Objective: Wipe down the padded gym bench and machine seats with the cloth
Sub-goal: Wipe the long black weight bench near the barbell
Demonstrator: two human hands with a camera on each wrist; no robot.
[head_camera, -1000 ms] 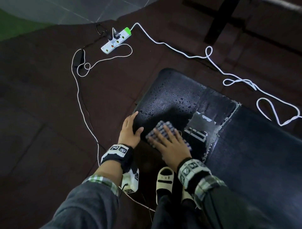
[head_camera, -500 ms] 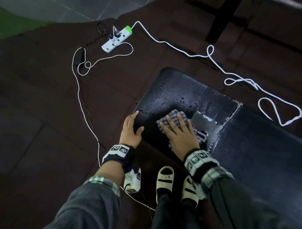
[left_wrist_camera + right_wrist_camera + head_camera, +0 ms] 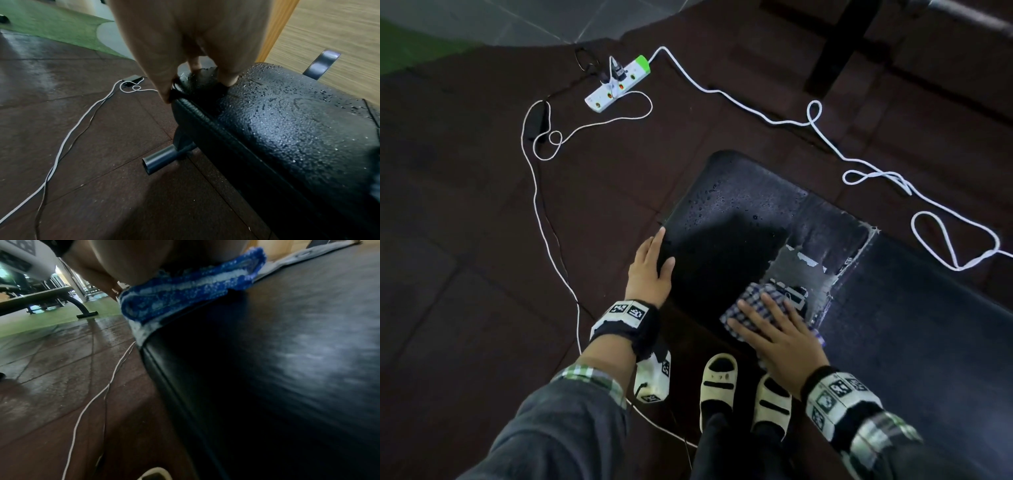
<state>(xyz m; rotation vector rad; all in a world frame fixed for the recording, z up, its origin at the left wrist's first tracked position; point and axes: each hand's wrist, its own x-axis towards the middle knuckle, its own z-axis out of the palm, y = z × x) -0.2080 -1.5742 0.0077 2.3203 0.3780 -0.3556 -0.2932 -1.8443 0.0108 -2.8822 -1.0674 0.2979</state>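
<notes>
Nearest in the head view, two feet in cream sandals (image 3: pixel 718 383) stand on the dark floor (image 3: pixel 465 308) beside the bench, legs cut off by the bottom edge. Right hand (image 3: pixel 780 335) lies flat, fingers straight and spread, pressing the cloth (image 3: pixel 751 301) onto the near edge of the padded bench (image 3: pixel 722 212); this grip is wide, nothing curled round. Cloth is blue-and-white checked, folded, mostly hidden under the palm, only its far and left edges showing. In the right wrist view the cloth (image 3: pixel 185 293) shows as a blurred blue fold squeezed under the hand (image 3: pixel 144 261), overhanging the bench side (image 3: pixel 267 369); fingers not visible there. Left hand (image 3: pixel 650 270) rests on the bench's left edge, fingers straight down the side, thumb on top, grip loose and wide, holding nothing. Left wrist view: hand (image 3: pixel 185 40) fills the top, fingertips at the edge seam of the bench pad (image 3: pixel 287 121), blurred. Pad is black, pebbled, beaded with water drops at the far end, darker near the hands. Right of the cloth a torn patch (image 3: pixel 801 263) shows pale backing, detail hard to read. A second pad section (image 3: pixel 928 325) runs right, cut off by the frame. A round metal foot (image 3: pixel 160 160) sticks out below. Further off, a white cable (image 3: pixel 551 240) trails over the floor to a white power strip (image 3: pixel 616 85) with a green end; another white cord (image 3: pixel 859 164) loops off right.
</notes>
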